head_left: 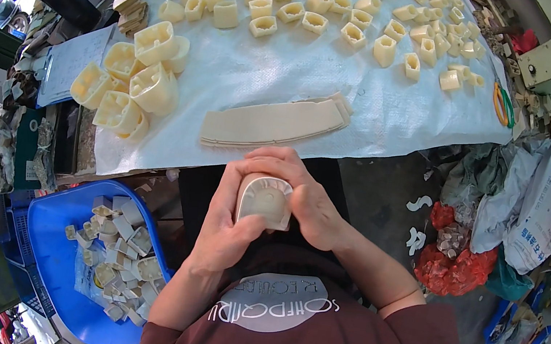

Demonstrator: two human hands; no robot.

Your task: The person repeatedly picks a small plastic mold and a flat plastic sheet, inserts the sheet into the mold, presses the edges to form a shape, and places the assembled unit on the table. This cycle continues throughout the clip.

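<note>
Between my two hands, in front of my chest, is a pale, hollow block shaped like a shoe heel, its rounded rim facing up. My left hand is closed round its left side, with the thumb on the near edge. My right hand grips the far and right sides, its fingers meeting the left ones over the top. Just beyond my hands, a stack of thin, curved beige strips lies at the table's near edge. Several larger cream heel blocks are piled to its left.
Many small hollow cream blocks spread over the white table sheet. A blue basin of pale pieces stands low at left. Scissors with orange and green handles lie at the right edge. Plastic bags crowd the right.
</note>
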